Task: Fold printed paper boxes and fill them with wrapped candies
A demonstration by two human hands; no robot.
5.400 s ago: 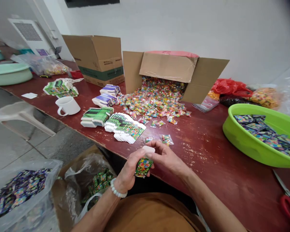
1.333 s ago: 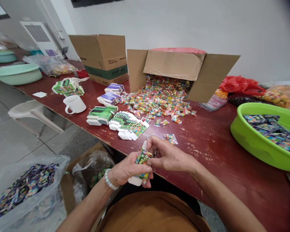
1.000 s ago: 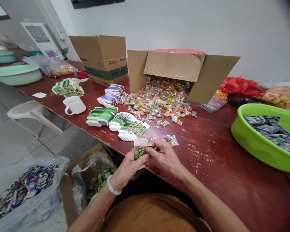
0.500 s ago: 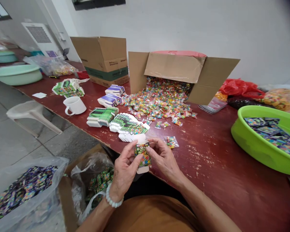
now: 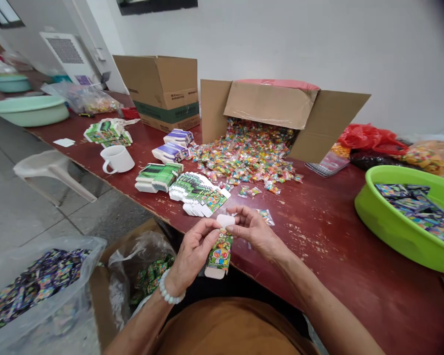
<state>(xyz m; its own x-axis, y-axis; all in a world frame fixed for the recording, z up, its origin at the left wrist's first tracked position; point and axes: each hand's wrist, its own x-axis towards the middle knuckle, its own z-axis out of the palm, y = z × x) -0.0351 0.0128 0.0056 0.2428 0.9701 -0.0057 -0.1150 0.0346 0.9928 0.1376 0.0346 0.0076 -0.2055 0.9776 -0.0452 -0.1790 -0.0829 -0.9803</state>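
Pinching from both sides, the two hands hold a small printed carton (image 5: 219, 252) upright just over the near edge of the red surface (image 5: 318, 256), low in the middle of the head view. The left hand (image 5: 192, 251), with a white bead bracelet at its wrist, has its grip closed on the carton's left edge, thumb and forefinger meeting near the top. The right hand (image 5: 253, 231) comes in from three o'clock. Its grip is pressed on the white top flap (image 5: 225, 220), which is bent over the carton's mouth. Another white flap shows at the carton's bottom end.

At one o'clock from the hands, just beyond the right knuckles, a clear candy packet (image 5: 265, 215) lies on the surface. At eleven o'clock lies a fanned stack of flat cartons (image 5: 200, 195), with green bundles (image 5: 157, 176) beside it and a white mug (image 5: 117, 159) farther out at ten o'clock. At twelve o'clock a cardboard box (image 5: 270, 103) lies on its side, wrapped sweets (image 5: 247, 158) spilling from it. At three o'clock a green basin (image 5: 395, 222) holds dark printed cartons. At eight o'clock, below the surface, a clear bag (image 5: 33, 281) holds more of them.
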